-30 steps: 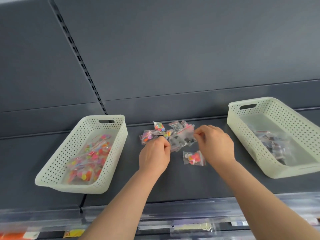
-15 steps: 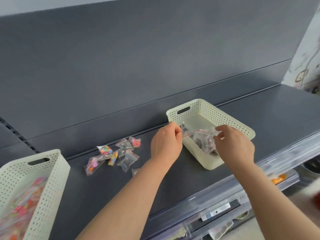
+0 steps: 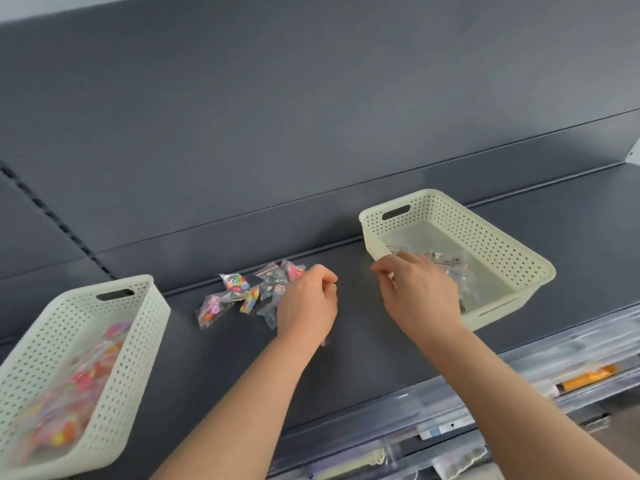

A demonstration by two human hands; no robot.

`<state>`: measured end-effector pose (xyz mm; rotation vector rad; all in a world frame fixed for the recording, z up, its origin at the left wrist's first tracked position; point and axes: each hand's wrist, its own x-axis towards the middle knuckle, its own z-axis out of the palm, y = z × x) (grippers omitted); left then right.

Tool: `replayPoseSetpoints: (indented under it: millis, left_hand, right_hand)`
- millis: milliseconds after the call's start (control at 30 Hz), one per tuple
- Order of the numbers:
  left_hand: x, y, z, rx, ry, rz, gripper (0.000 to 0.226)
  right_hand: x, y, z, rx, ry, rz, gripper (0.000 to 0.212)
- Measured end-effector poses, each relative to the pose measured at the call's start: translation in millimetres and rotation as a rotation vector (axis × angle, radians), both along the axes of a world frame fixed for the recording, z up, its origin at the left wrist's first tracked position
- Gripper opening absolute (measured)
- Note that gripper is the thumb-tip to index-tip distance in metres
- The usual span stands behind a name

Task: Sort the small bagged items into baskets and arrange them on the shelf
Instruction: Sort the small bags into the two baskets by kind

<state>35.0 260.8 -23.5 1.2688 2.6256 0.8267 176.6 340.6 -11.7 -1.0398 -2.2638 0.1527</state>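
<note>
Nearest, by the front left corner of the shelf [image 3: 381, 358], sits the left basket [image 3: 138, 341], full of bright, colourful bags [image 3: 79, 386]. It hangs a little past the front edge.

A bit farther in, near the middle of the shelf, the left hand [image 3: 308, 306] is curled into a loose fist with its fingers tucked in. It looks empty, but I cannot tell for sure. It rests at the right side of the loose pile of small bags [image 3: 249, 296], which lies toward the back edge. Some bags in the pile are colourful and some look grey.

The right hand [image 3: 419, 299] is over the near left corner of the right basket [image 3: 460, 233]. Its fingers are bent, and the thumb and first finger look pinched together. I cannot tell if they hold a bag. Clear bags with dark bits [image 3: 446, 268] lie inside this basket, which sits at the right, toward the back of the shelf.

The step now looks like dropping a dark bag in and going back for more. To do it well, let go low inside the basket so the bag does not slip out. Then look at each bag first: bright ones go left, dark ones go right. Pick one bag at a time by its top edge.
</note>
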Motion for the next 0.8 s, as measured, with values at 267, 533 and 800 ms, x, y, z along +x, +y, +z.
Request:
replayPoseSetpoints:
  millis: [267,533,800]
  left_hand:
    - [-59,-77,-20,-0.081,-0.024,0.282,0.017]
    - [-82,-85,-25,-0.068,0.034,0.319,0.019]
    - [-94,-63,-29,-0.07,0.012,0.448,0.041]
  right_hand:
    - [-56,-26,-33,-0.179,-0.237,0.274,0.018]
    - [-78,-42,-39,-0.238,-0.321,0.34,0.028]
    - [-75,-45,-37,-0.362,-0.33,0.326,0.022]
